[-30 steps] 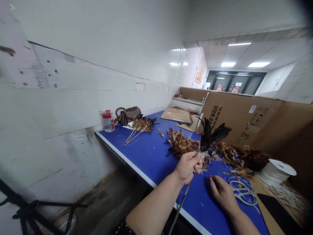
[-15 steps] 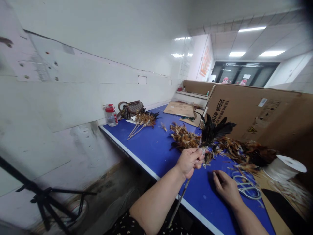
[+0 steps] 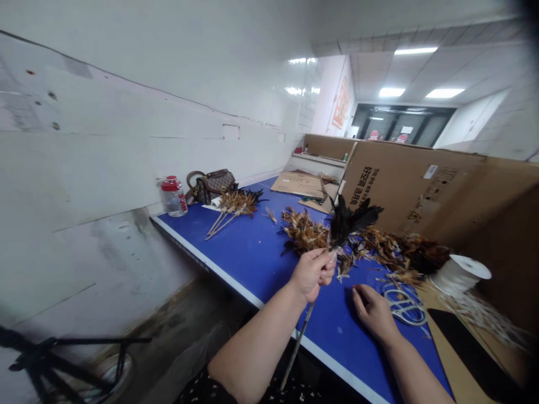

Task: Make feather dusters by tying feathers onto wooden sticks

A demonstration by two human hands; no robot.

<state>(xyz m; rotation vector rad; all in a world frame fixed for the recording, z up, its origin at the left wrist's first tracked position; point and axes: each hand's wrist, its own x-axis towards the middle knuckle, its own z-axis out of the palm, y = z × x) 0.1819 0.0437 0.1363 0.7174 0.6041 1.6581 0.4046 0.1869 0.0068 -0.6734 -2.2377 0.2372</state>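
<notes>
My left hand [image 3: 312, 273] is closed around a thin stick [image 3: 296, 347] with a tuft of black feathers [image 3: 350, 219] at its top, held upright above the blue table [image 3: 252, 255]. The stick's lower end runs down past the table's near edge. My right hand [image 3: 372, 312] rests on the table just right of it, fingers curled down on the surface, next to a pair of scissors [image 3: 403, 307]. Whether those fingers pinch anything is hidden. Behind both hands a heap of brown and orange feathers [image 3: 379, 248] stretches across the table.
A bundle of finished feather sticks [image 3: 231, 209], a brown handbag [image 3: 210, 186] and a red-capped bottle [image 3: 172, 196] sit at the table's far left end by the white wall. Large cardboard boxes [image 3: 412, 185] stand behind the feathers. A white thread spool [image 3: 458, 272] is at right. A black tripod [image 3: 63, 359] stands on the floor.
The view has shifted slightly, so everything sits a little further left. My left hand still holds the feather stick upright; my right hand stays on the table by the scissors.
</notes>
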